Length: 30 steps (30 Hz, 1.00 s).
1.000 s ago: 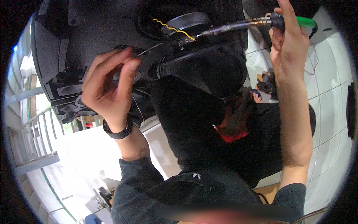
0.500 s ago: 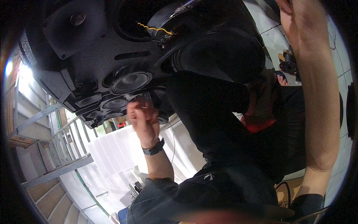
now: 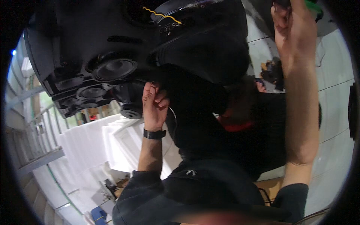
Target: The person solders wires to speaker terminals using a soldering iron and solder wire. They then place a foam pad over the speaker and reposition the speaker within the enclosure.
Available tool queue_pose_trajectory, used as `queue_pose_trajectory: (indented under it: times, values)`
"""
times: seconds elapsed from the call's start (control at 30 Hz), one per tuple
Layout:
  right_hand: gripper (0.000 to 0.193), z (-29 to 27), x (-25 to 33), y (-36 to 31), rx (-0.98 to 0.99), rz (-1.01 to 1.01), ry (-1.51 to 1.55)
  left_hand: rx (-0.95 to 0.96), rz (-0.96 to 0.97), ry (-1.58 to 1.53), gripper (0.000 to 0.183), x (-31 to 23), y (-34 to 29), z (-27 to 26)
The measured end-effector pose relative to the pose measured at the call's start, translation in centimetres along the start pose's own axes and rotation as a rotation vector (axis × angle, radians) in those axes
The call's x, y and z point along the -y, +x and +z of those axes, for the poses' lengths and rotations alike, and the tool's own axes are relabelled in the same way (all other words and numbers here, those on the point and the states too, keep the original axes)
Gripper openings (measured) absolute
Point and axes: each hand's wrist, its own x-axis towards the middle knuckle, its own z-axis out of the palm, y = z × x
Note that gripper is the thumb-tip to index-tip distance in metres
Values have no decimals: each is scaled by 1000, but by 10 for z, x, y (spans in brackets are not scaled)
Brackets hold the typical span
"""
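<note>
The left hand [image 3: 155, 107] is seen closed, its fingers curled in and the fingertips drawn together on a thin pale wire [image 3: 174, 117], a loop of which is shown on the right side of the wrist. A second ago this hand was held farther left, before the black speaker cabinet [image 3: 75, 33], with the wire stretched toward the metal terminal [image 3: 170, 27]; now it has been drawn to the right and nearer, well apart from that terminal. A black wristband [image 3: 154, 134] is worn on the left wrist.

The right hand [image 3: 296, 35] is placed at the far right, its fingers wrapped around a tool with a green handle [image 3: 314, 8]. Earlier the tool's long shaft was pointed left, its tip brought to the end of the crinkled yellow wire [image 3: 162, 15]; now only part of the handle is shown, and where the tip is cannot be told.

The yellow wire is left at the far side, its right end lying at the terminal beside the large speaker driver [image 3: 176, 5]. A round speaker cone [image 3: 114, 69], hidden by the left hand a second ago, is now uncovered.
</note>
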Motion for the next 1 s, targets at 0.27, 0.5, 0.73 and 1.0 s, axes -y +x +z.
queue_pose_trajectory:
  times: [0.27, 0.5, 0.73, 1.0]
  values:
    - [39, -25, -13, 22, 313, -40, 175, 66, 51, -162, 17, 22, 13, -4]
    - [40, -24, 19, 9, 218, -50, 99, 213, -7, -204, 13, 35, 8, 5]
    - [45, -18, 35, -7, 120, -89, 49, 462, 39, -268, 13, 56, 7, 20]
    - [41, -21, 28, -26, 85, -16, -8, 629, -16, -85, 18, 65, 0, 38]
